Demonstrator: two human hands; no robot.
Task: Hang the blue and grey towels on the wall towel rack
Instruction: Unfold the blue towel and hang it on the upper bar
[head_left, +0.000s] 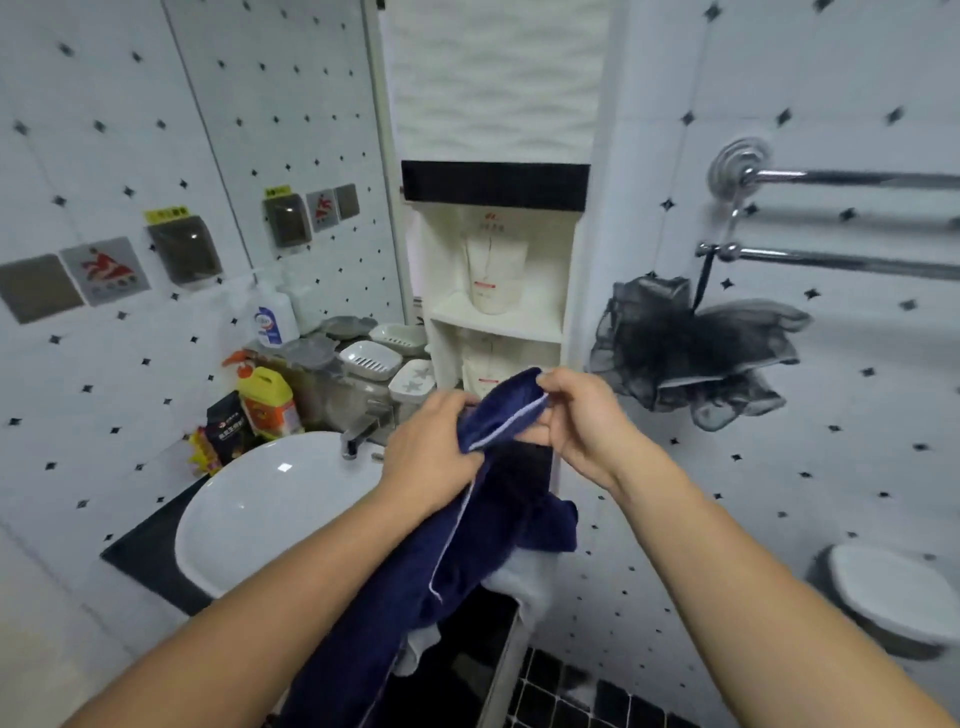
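Note:
A dark blue towel (457, 561) with a pale edge seam hangs from both my hands in the middle of the view. My left hand (431, 452) grips its upper edge on the left, and my right hand (582, 415) pinches the same edge on the right. The rest of the towel droops down toward the counter edge. A pale grey towel (524, 577) lies under it, partly hidden, on the black counter corner. The chrome wall towel rack (831, 218) with several bars is mounted up on the right wall, above and right of my hands.
A black mesh bath sponge (696, 348) hangs from the rack's lower bar. A white basin (260, 514) with a tap sits at left, with bottles and soap dishes (371, 358) behind it. A white shelf niche (498, 312) is straight ahead. A toilet lid (888, 592) shows at lower right.

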